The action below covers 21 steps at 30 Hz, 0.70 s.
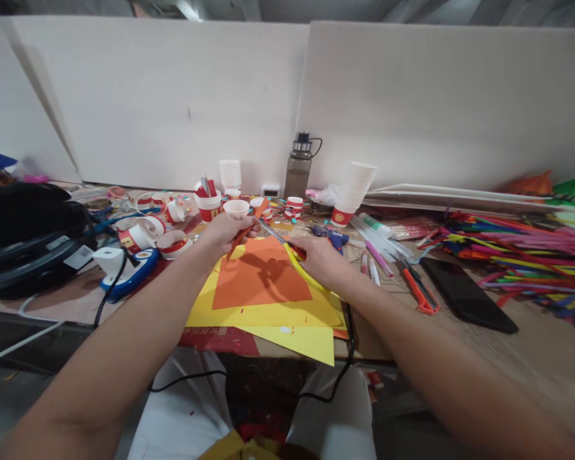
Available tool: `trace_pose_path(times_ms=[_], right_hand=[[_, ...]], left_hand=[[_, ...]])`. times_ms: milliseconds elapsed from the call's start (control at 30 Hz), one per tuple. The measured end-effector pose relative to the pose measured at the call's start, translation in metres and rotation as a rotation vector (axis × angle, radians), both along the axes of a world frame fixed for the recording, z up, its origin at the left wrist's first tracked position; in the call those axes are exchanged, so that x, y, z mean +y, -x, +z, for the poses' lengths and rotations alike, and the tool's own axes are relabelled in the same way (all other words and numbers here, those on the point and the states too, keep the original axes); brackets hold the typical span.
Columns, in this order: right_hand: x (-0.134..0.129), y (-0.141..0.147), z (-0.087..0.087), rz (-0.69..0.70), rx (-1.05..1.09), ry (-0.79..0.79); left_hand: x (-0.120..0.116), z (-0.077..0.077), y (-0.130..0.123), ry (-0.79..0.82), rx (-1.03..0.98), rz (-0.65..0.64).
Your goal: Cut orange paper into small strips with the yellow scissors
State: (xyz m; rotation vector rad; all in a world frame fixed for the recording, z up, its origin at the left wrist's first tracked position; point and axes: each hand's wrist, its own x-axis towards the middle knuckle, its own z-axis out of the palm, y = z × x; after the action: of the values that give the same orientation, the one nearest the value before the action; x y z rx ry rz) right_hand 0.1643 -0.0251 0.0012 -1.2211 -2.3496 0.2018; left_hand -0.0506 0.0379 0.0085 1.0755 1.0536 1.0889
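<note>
Pale wall panels [163, 102] at twelve o'clock, bright ceiling light [188, 10] at eleven, brown tabletop [546, 374] at four, grey floor [4, 406] at eight

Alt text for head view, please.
The right hand holds yellow-handled metal scissors close to a thin orange paper strip in the left hand, above an orange paper sheet on yellow paper sheets. Red-and-white paper cups stand behind.
</note>
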Motion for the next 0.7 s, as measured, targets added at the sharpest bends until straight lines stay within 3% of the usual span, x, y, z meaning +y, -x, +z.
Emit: trace_pose_path(times_ms=[267,700], right_hand=[[-0.0016,0.0011,0.0019,0.036,0.025,0.023],[-0.0019,0.0033,0.0010,-0.017,-0.020,0.098]], left_hand=[[-0.0014,-0.0003,0.0003,0.000,0.022,-0.010],[0.0008,-0.0029,-0.0001,0.052,0.065,0.018]])
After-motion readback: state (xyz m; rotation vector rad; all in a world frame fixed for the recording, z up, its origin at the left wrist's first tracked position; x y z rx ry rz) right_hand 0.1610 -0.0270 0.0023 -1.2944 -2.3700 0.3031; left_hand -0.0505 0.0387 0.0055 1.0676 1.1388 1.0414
